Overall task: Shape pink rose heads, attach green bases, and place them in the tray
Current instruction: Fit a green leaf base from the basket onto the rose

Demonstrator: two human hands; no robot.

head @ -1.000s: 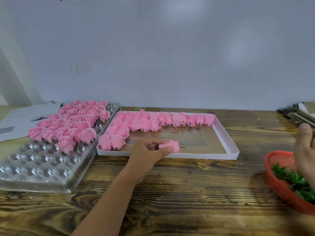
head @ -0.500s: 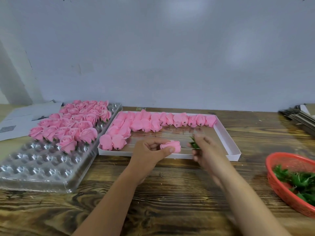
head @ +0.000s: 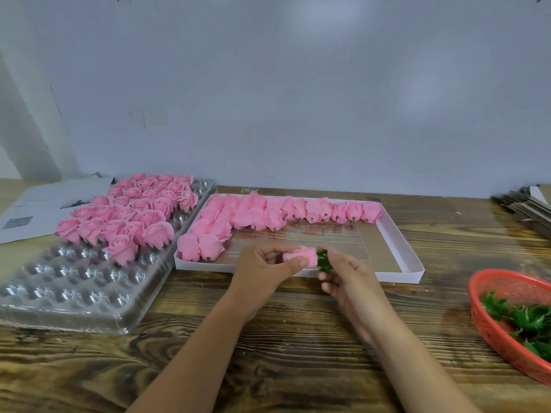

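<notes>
Left hand point(head: 262, 271) pinched a pink rose head point(head: 300, 256) between thumb and curled fingers, just below frame centre. Right hand point(head: 347, 275) met it from the right, its fingertips pinching a green base point(head: 324, 260) that touched the rose head's right end. Both hands hovered over the near edge of a shallow white box point(head: 399, 257) at centre frame; loose pink heads point(head: 268, 211) lay in a row along its far side and bunched at its left end, stems pointing toward the viewer. Left of the box, touching it or nearly so, sat a clear plastic tray point(head: 74, 296) of round cells; finished roses point(head: 131, 210) filled its far rows, near cells showed bare. At the right edge of the frame, an orange mesh basket point(head: 489, 317) held more green bases point(head: 524, 317), partly cut off. The surface was a dark-grained wooden table point(head: 298, 353), planks running left to right. Printed papers point(head: 44, 204) lay at mid-left behind the tray; a stack of flat grey-brown sheets point(head: 524, 204) at mid-right, too blurred to identify. Behind the table stood a plain pale grey wall point(head: 283, 84), filling the upper half of the frame, with faint marks.
</notes>
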